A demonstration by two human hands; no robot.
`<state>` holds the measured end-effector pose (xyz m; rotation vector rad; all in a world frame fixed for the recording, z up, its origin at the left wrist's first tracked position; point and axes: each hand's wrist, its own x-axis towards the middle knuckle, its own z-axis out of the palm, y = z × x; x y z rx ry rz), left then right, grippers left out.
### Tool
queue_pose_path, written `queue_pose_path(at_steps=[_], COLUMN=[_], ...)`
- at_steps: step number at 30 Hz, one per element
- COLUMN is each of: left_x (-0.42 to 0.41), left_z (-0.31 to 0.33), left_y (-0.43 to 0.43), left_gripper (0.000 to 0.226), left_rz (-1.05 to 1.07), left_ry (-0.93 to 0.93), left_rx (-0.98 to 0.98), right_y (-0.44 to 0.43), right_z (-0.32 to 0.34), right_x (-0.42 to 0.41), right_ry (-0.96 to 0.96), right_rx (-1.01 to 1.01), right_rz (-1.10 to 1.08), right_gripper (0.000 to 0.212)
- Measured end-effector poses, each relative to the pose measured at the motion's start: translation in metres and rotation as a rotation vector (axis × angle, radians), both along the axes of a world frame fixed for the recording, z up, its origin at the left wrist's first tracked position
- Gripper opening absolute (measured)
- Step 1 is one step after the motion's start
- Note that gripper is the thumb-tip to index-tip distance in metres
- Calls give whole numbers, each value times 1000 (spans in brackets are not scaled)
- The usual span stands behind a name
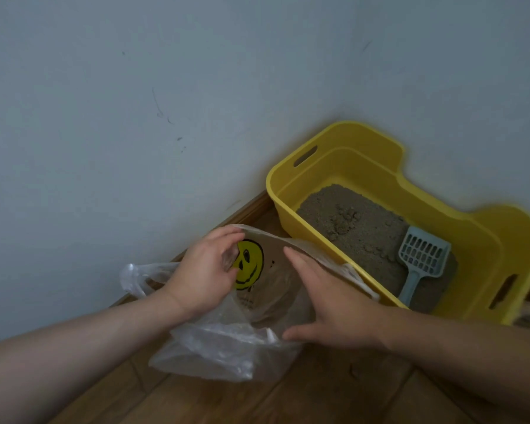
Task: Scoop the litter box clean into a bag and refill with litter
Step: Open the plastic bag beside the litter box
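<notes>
A clear plastic bag with a yellow smiley face print lies on the wooden floor, its mouth held apart. My left hand pinches the bag's far rim with curled fingers. My right hand is inside the mouth, fingers straight, pushing the near side outward. Just to the right stands the yellow litter box, holding grey-brown litter with several clumps. A grey-blue slotted scoop lies in the litter at the box's right end, handle toward me.
The box sits in a corner between two pale blue-grey walls. Wooden floor stretches in front of the bag. A wooden skirting board runs along the left wall.
</notes>
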<state>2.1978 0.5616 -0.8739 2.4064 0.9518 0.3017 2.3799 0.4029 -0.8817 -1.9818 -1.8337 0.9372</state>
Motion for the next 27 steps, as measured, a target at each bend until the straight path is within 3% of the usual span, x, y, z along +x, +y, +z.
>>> queue_pose_path(at_steps=[8, 11, 22, 27], left_x=[25, 35, 63, 65], left_z=[19, 18, 17, 16], left_y=[7, 4, 0, 1], left_gripper=[62, 63, 66, 65], left_rz=[-5, 3, 11, 17], left_ry=[-36, -26, -17, 9], left_rx=[-12, -16, -188, -231], right_y=[-1, -2, -14, -23], right_z=[39, 40, 31, 30], right_x=[23, 38, 83, 88], right_ry=[80, 25, 6, -19], right_rx=[202, 262, 206, 191], right_rz=[-209, -297, -478, -405], right_gripper=[108, 100, 83, 79])
